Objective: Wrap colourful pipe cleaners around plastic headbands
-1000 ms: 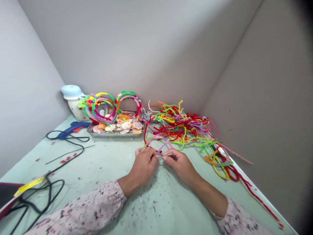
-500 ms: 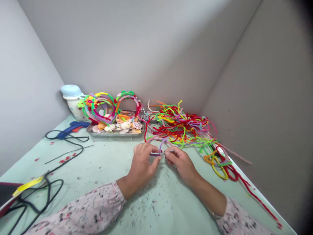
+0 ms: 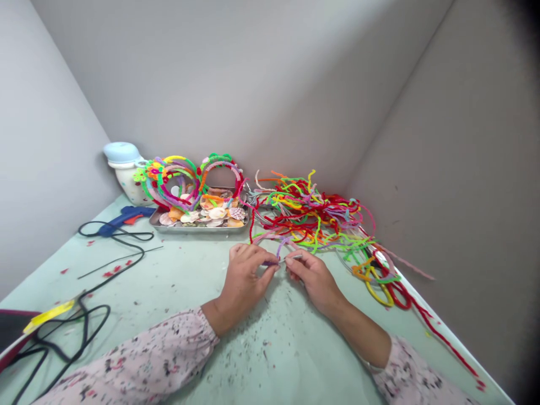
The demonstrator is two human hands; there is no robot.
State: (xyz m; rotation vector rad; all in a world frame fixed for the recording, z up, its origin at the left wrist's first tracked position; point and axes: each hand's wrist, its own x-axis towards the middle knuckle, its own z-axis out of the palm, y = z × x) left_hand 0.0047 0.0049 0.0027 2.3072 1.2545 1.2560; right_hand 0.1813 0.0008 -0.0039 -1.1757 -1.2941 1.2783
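At the middle of the table my left hand [image 3: 243,281] pinches a purple pipe cleaner [image 3: 283,244] between thumb and fingertips. Part of the purple length curves up behind the fingers, and the rest is hidden by them. My right hand [image 3: 315,281], its fingers closed, grips a thin pale grey strip [image 3: 297,256] whose full shape I cannot make out. The fingertips of both hands almost meet, with a small dark red bit between them. Just beyond the hands lies a tangled heap of coloured pipe cleaners [image 3: 307,211].
A metal tray [image 3: 198,228] of seashells stands at the back, with pipe-cleaner-wrapped headbands [image 3: 171,183] on it. To its left are a white jar [image 3: 130,183] with a blue lid and a blue glue gun [image 3: 120,220]. A black cord [image 3: 84,326] loops along the left side.
My left fingers have closed in on the purple pipe cleaner, and less of it shows now. My right hand is nearly where it was, still gripping the pale strip.
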